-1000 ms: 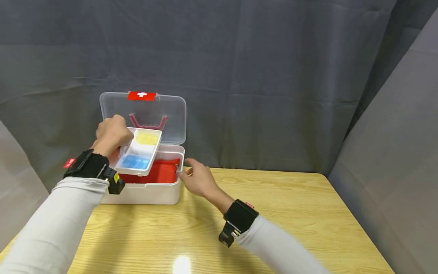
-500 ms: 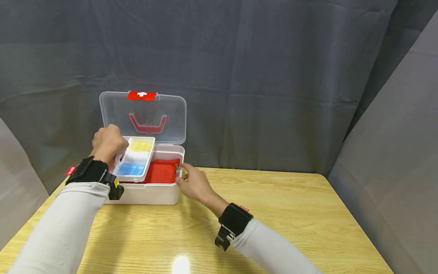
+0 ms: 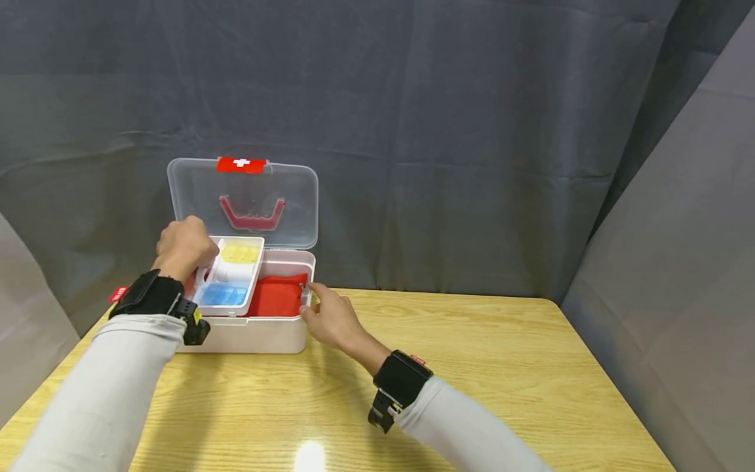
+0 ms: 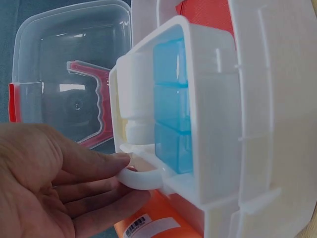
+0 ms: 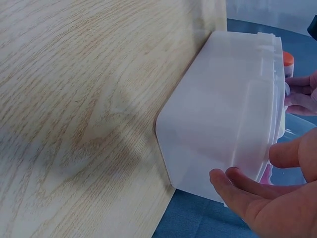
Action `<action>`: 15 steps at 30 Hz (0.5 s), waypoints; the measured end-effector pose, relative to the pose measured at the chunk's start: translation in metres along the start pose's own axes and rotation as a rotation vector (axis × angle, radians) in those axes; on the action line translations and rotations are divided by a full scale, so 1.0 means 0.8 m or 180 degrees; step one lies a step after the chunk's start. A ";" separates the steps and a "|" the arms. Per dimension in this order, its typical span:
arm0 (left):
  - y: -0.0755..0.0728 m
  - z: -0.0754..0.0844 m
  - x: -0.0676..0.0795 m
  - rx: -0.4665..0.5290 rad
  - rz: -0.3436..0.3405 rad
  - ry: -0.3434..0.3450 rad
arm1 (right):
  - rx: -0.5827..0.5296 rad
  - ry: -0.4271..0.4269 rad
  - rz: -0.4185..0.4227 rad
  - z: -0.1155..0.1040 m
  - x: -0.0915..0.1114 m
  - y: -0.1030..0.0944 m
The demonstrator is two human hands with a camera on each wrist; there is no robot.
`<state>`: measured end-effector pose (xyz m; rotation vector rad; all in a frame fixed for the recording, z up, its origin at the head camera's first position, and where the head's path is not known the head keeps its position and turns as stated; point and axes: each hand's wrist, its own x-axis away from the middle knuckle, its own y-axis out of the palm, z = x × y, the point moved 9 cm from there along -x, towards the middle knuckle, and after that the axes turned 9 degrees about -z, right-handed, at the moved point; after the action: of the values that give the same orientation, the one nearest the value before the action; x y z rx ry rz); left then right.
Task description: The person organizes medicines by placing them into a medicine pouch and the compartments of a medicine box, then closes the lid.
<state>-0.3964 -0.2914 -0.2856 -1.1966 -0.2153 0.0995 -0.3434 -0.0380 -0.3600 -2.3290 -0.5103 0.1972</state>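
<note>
A white first-aid box [image 3: 259, 335] stands on the wooden table, its clear lid [image 3: 295, 216] raised behind it. My left hand [image 3: 184, 246] pinches the white handle [image 4: 143, 179] of a white compartment tray [image 3: 255, 275], which sits over the left part of the box. Inside the tray are a blue three-part pill case [image 4: 172, 106], a white bottle [image 4: 133, 84] and something yellow [image 3: 239, 253]. My right hand [image 3: 335, 319] holds the box's right end, thumb at the rim and fingers against the outer wall. A red pouch [image 3: 277, 296] lies in the box.
Below the tray an orange bottle [image 4: 158, 220] with a barcode label shows beside the left hand. The lid bears a red handle [image 3: 252, 219] and a red white-cross latch [image 3: 240, 164]. Grey curtains [image 3: 472, 144] hang behind the table [image 3: 483, 380].
My left hand has lowered the tray and shifted it slightly left. The right hand has moved in onto the box's right rim. Little differs over the last half second.
</note>
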 end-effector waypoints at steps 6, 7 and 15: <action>-0.004 0.000 -0.001 -0.0066 -0.0044 0.0036 | 0.0008 0.0044 0.0009 0.001 0.001 0.000; -0.004 0.000 -0.002 -0.0077 -0.0047 0.0041 | 0.0002 0.0038 0.0008 0.000 0.002 0.000; -0.003 -0.002 -0.002 -0.0046 -0.0103 0.0027 | 0.0009 0.0056 0.0001 0.000 0.002 0.000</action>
<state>-0.3975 -0.2941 -0.2845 -1.2073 -0.2283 0.0647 -0.3420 -0.0371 -0.3601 -2.3260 -0.5006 0.1775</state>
